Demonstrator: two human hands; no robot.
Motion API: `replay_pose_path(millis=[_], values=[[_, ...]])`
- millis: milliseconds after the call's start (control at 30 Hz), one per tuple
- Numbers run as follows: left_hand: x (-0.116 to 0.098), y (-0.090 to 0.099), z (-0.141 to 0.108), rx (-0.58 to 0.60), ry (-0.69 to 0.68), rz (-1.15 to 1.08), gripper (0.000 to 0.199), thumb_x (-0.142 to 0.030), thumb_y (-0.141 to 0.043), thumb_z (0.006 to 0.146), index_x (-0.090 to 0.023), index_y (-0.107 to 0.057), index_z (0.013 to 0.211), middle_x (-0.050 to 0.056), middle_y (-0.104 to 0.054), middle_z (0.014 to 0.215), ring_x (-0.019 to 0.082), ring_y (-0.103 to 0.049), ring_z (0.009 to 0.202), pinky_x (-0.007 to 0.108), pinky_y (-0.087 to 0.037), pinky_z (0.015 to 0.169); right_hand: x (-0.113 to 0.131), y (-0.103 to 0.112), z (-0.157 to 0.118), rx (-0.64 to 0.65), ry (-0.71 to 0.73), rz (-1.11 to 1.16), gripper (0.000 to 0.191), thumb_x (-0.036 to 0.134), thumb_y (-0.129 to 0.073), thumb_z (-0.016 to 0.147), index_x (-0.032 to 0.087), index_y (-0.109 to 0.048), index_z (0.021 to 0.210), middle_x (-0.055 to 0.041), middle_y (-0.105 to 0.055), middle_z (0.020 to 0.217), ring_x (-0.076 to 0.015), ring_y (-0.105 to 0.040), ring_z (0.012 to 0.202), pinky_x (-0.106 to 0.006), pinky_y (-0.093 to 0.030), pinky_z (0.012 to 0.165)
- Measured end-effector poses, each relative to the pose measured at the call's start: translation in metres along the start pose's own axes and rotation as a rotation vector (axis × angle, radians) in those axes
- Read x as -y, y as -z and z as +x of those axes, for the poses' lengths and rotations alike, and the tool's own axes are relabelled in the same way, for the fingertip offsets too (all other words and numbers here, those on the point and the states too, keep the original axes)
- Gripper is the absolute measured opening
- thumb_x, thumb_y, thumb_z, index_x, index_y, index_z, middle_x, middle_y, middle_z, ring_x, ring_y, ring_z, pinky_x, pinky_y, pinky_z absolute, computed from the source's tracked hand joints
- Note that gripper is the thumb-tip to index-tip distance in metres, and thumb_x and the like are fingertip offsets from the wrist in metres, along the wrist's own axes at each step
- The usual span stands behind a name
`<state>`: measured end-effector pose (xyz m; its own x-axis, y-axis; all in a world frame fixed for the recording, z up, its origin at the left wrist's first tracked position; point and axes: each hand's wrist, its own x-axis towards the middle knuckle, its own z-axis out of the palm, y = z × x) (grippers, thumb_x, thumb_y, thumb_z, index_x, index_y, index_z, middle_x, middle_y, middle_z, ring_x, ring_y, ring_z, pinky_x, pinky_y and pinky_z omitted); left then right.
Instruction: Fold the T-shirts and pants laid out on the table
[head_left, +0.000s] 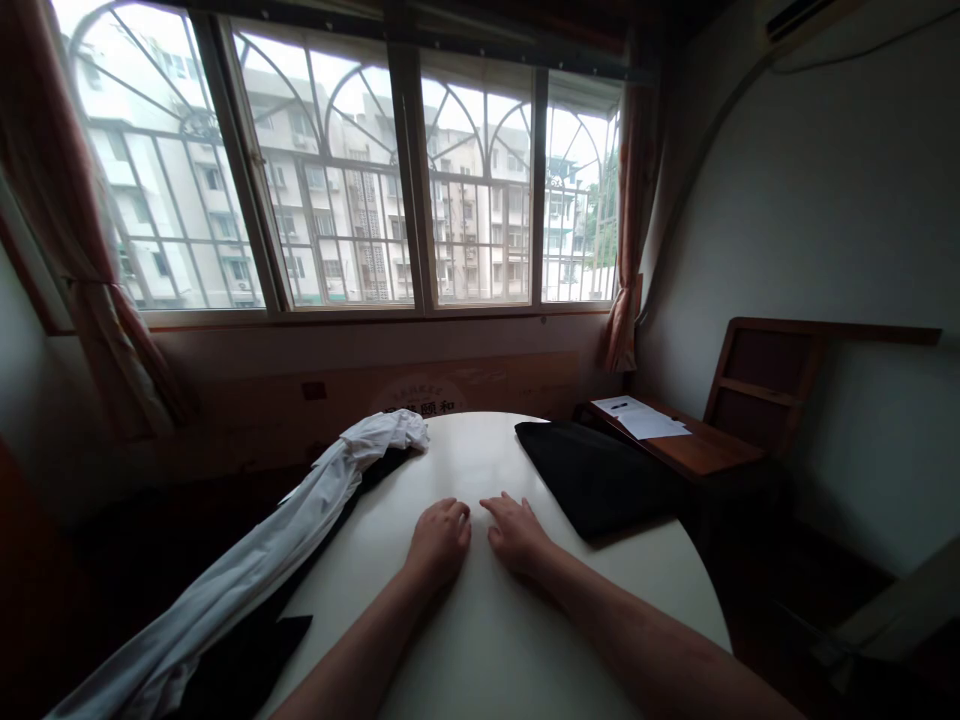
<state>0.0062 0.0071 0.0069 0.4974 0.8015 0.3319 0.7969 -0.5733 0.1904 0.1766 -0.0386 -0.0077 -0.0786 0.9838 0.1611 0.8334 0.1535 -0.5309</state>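
My left hand (441, 538) rests on the white round table (465, 640), its fingers loosely bent and nothing visible in them. Just to its right lies my right hand (516, 530), fingers spread and slightly curled, also holding nothing. A small gap separates the two hands. On the table's left side a crumpled white cloth garment (330, 490) hangs down over the edge, with black fabric (247, 650) beneath it. A folded black cloth (592, 475) lies flat at the right, nearest to my right hand but apart from it.
A low wooden table (720, 450) at the right holds white papers (641, 418) and a dark pen. Behind it a wooden chair-like frame (765, 385) leans near the wall. Barred windows (480, 180) with curtains (626, 240) fill the far side.
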Motion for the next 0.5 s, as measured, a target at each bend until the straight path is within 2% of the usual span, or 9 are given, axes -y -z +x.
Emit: replay_pose_path(millis=[133,233,400,500], values=[[0.001,-0.002,-0.001,0.004,-0.011,-0.012,0.019,-0.021,-0.054,0.091,-0.018,-0.068,0.103,0.009,-0.07,0.106,0.024,-0.063,0.102,0.034,-0.044,0.096,0.004,0.007,-0.006,0.058,0.063,-0.066,0.047,0.023,-0.041,0.095,0.022,-0.057,0.139,-0.0132,-0.046,0.154,-0.0329,-0.034,0.147,-0.063,-0.017,0.119],[0.001,-0.001,-0.002,0.009,-0.021,-0.02,0.02,-0.022,-0.053,0.091,-0.018,-0.067,0.104,0.009,-0.07,0.107,0.024,-0.063,0.103,0.034,-0.044,0.096,0.006,0.012,-0.009,0.089,0.093,-0.098,0.045,0.028,-0.041,0.097,0.024,-0.056,0.14,-0.0131,-0.045,0.155,-0.0333,-0.034,0.147,-0.063,-0.019,0.118],[0.0,0.0,-0.002,0.024,-0.023,-0.018,0.02,-0.023,-0.051,0.093,-0.019,-0.067,0.105,0.009,-0.069,0.109,0.023,-0.062,0.104,0.033,-0.043,0.097,0.006,0.011,-0.011,0.137,0.091,-0.138,0.059,0.046,-0.044,0.097,0.018,-0.046,0.149,-0.0183,-0.034,0.161,-0.0377,-0.024,0.15,-0.065,-0.012,0.119],[0.002,-0.001,-0.003,0.022,-0.032,-0.017,0.02,-0.023,-0.051,0.093,-0.019,-0.067,0.104,0.009,-0.069,0.109,0.023,-0.062,0.104,0.033,-0.043,0.097,0.005,0.007,-0.01,0.144,0.076,-0.142,0.062,0.049,-0.042,0.098,0.018,-0.041,0.152,-0.0186,-0.029,0.163,-0.0362,-0.02,0.152,-0.063,-0.009,0.12]])
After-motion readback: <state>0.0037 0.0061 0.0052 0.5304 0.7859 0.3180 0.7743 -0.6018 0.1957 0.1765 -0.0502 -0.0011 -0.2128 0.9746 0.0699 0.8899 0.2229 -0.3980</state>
